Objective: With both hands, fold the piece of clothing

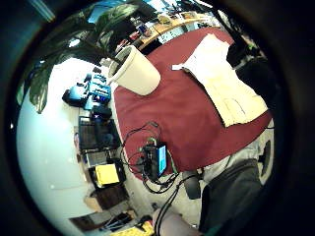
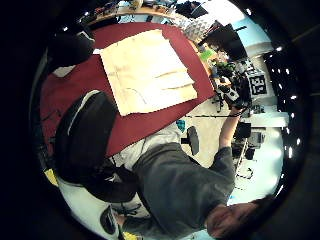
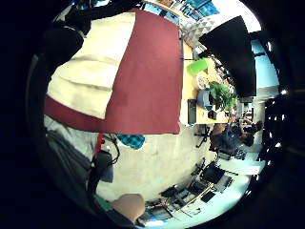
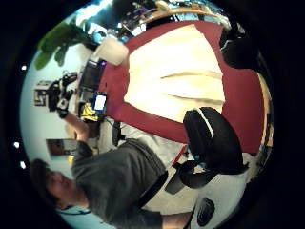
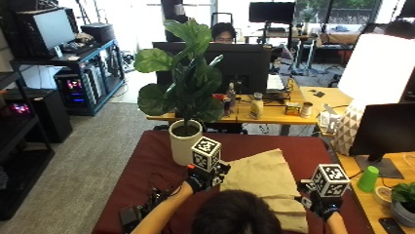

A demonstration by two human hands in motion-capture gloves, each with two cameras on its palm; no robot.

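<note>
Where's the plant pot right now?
In the outside view, the plant pot stands on the red tablecloth, left of the beige garment, beyond the left hand.

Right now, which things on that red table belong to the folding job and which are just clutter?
Job:
- beige garment, lying flat on the red tablecloth
- left hand, at the garment's left edge
- right hand, at its right edge

Clutter:
- potted plant in a white pot, beside the garment
- small device with cables, at the table's near edge
</note>
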